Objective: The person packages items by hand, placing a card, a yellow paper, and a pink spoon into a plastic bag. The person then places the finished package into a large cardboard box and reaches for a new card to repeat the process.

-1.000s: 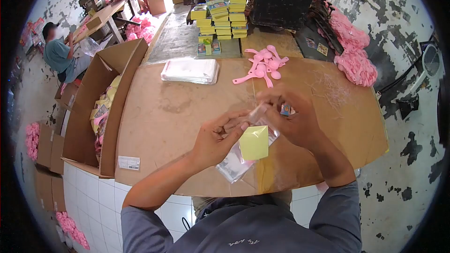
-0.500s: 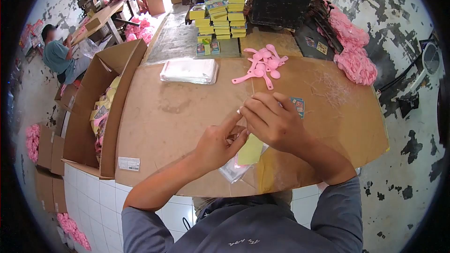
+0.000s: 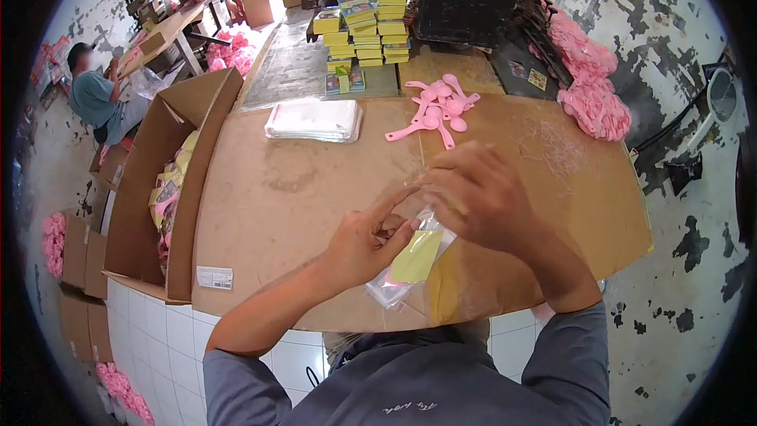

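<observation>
My left hand (image 3: 363, 243) is closed at the upper edge of a clear plastic bag (image 3: 385, 293), thumb and index finger near each other. A yellow card (image 3: 417, 257) and a bit of something pink show inside the bag, close to the table's front edge. Over the bag's top end is my right hand (image 3: 481, 193), blurred, its fingers bent; what they hold cannot be made out. Beyond my hands lies a pile of pink spoons (image 3: 446, 104). To their left is a stack of clear bags (image 3: 314, 120).
An open cardboard box (image 3: 217, 122) with packed items stands at the table's left. Stacks of yellow-edged cards (image 3: 363, 28) are at the back. Pink bundles (image 3: 593, 110) and thin clear strips (image 3: 556, 146) lie right. A person (image 3: 98, 95) sits at the far left.
My right hand has blurred and shifted slightly right and up. More of the bag and yellow card shows between my hands. The view has moved a little.
</observation>
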The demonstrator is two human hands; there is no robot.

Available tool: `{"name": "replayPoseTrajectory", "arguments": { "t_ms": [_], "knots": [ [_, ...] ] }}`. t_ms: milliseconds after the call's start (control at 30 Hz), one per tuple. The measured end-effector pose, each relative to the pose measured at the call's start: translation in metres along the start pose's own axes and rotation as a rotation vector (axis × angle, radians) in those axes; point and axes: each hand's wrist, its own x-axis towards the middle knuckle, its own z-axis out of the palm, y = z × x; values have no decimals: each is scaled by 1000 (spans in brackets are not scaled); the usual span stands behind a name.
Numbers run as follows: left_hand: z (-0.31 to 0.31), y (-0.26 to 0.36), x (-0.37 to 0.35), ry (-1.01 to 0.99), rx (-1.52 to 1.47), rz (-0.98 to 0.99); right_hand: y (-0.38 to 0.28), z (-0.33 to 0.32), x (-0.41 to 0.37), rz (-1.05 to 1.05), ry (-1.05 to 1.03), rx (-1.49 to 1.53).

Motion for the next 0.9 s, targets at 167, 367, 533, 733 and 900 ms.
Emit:
{"name": "replayPoseTrajectory", "arguments": {
  "t_ms": [167, 367, 533, 733, 900],
  "knots": [
    [4, 2, -3, 14, 35, 2, -11, 14, -1, -57, 31, -125],
    [3, 0, -2, 11, 94, 55, -8, 18, -3, -43, 16, -118],
    [-8, 5, 4, 39, -5, 26, 5, 23, -6, 162, 136, 146],
    [-3, -5, 1, 50, -153, -50, 43, -12, -7, 561, 243, 362],
    [-13, -10, 9, 100, -296, -107, 113, -78, -61, 691, -57, 1173]
  ]
}}
